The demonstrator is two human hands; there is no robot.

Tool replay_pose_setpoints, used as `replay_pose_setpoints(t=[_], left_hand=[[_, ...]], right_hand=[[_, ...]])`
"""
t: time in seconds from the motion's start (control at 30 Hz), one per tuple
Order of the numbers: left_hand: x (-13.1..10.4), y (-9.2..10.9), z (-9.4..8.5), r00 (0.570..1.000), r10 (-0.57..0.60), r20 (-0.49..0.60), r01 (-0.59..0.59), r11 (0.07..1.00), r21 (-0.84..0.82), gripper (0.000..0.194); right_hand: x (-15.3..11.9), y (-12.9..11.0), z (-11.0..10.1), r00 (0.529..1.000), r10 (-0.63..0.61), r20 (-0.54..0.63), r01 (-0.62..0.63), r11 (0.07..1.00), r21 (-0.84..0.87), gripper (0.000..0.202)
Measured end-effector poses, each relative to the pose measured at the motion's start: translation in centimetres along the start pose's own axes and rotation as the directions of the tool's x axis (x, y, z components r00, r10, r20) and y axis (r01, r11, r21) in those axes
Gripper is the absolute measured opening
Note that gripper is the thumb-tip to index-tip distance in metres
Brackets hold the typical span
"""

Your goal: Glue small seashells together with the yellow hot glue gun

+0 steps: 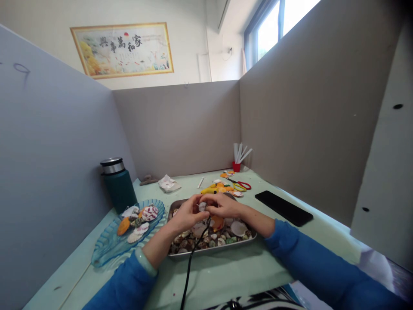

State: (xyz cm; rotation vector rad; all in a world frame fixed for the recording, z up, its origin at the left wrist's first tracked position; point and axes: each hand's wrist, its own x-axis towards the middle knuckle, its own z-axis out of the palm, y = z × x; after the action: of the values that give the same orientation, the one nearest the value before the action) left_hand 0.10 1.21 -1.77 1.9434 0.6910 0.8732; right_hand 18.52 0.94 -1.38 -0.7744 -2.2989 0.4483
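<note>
Above a metal tray (213, 249) of mixed shells, both my hands meet around a small pale shell (202, 206). My left hand (187, 214) has its fingers closed at the shell's left side. From the right, my right hand (223, 205) pinches toward the same shell, its fingertips close to the left ones. Inside the tray lie small spotted shells, green pieces, an orange shell (217, 223) and a white scallop shell (238, 228). A black cable (190, 267) runs from below the hands over the tray's front rim.
At left, a blue shell-shaped plate (106, 247) bears several scallop shells, with a green bottle (119, 187) behind. Beyond the tray are a yellow tool (210, 189), scissors (242, 186), a crumpled packet (169, 184) and a red cup (236, 166) of white sticks. A black phone (284, 208) lies right.
</note>
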Motion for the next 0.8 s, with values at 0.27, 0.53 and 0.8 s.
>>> replay_pose_setpoints(t=[0.27, 0.53, 0.8], left_hand=[[0.08, -0.18, 0.02, 0.999, -0.044, -0.012, 0.044, 0.999, -0.013, 0.048], [0.07, -0.36, -0.05, 1.000, 0.016, -0.024, -0.015, 1.000, 0.025, 0.049], [0.19, -0.93, -0.27, 0.999, 0.009, -0.051, -0.005, 0.997, 0.073, 0.050]], right_hand=[[-0.07, -0.26, -0.13, 0.999, -0.025, 0.037, 0.026, 0.999, -0.024, 0.031], [-0.15, 0.07, -0.08, 0.999, -0.037, 0.034, 0.039, 0.998, -0.056, 0.026], [-0.08, 0.25, 0.07, 0.998, -0.036, 0.045, 0.037, 0.999, -0.019, 0.027]])
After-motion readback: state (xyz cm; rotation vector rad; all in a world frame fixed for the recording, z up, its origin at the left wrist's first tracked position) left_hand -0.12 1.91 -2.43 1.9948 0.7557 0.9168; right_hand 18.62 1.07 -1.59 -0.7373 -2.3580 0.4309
